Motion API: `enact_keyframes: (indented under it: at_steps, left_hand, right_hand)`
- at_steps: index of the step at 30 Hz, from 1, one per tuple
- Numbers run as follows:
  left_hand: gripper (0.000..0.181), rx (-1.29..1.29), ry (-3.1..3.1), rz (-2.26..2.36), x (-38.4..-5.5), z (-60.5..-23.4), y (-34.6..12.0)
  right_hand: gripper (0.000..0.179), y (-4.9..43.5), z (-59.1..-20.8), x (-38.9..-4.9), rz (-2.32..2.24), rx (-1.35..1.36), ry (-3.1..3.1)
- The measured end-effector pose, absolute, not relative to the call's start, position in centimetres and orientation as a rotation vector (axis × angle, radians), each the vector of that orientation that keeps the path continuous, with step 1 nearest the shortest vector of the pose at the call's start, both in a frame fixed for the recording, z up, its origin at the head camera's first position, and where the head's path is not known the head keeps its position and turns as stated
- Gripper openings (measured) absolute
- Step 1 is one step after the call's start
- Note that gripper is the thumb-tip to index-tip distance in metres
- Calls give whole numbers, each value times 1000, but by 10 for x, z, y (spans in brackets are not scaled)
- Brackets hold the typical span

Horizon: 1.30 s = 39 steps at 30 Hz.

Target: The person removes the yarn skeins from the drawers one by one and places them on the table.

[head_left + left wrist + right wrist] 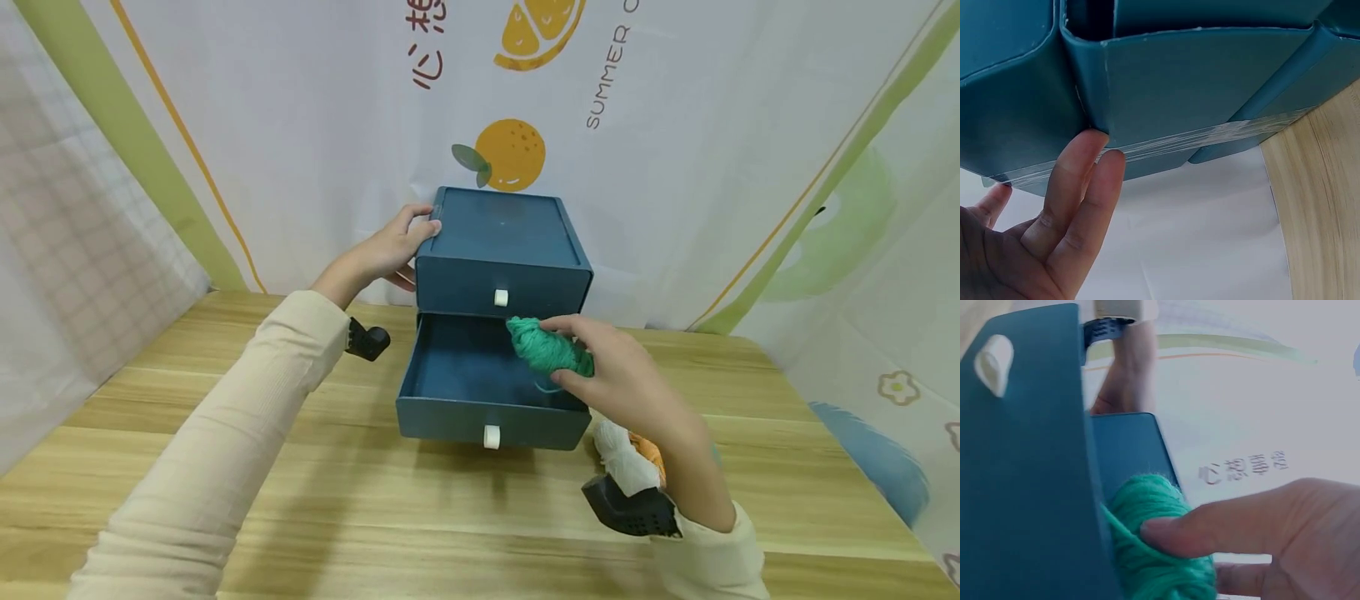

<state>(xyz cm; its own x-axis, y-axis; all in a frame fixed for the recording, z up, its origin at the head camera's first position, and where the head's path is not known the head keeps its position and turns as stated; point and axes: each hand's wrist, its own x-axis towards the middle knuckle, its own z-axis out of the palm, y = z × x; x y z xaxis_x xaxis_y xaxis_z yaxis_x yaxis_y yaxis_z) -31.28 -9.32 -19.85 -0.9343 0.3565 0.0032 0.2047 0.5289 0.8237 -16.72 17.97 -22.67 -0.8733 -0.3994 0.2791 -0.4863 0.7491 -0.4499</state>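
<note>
A small dark teal cabinet (504,287) with two drawers stands on the table. Its lower drawer (444,423) is pulled out, and the upper one is closed. Above the right part of the lower drawer, my right hand (618,362) pinches a ball of green yarn (546,348) between thumb and fingers. A loose strand of the green yarn (1132,534) shows in the right wrist view. My left hand (397,243) rests against the cabinet's left side near the top edge. In the left wrist view, its nearly straight fingers (1088,206) touch the teal side wall (1172,87).
White yarn (624,457) and orange yarn (648,452) lie on the wooden table (360,500) right of the drawer, partly hidden by my right wrist and its black camera mount (632,508). A white printed curtain (322,125) hangs behind the cabinet.
</note>
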Motion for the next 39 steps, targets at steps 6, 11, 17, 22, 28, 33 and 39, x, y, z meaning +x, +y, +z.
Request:
enact_keyframes:
  at_steps: [6,11,17,22,28,33,39]
  left_hand:
    - [61,484,2589,1372,-314,-199,-93]
    - [61,493,2596,1362,-314,-199,-94]
    - [61,502,2602,1348,-315,-199,-93]
    - [62,498,2605,1339,-316,-199,-94]
    - [62,495,2608,1331,-316,-199,-94]
    - [61,499,2612,1326,-316,-200,-93]
    - [61,497,2615,1327,-315,-199,-92]
  right_hand:
    - [49,195,-216,-154,737,619,-2753]
    - [50,209,-209,-146,708,558,-2743]
    - [54,229,-210,-144,645,490,-2763]
    - [54,245,-214,-144,637,470,-2764]
    - [53,266,-224,-146,595,464,-2804]
    - [54,287,-238,-151,538,387,-2896]
    - [54,312,-255,-160,452,295,-2964]
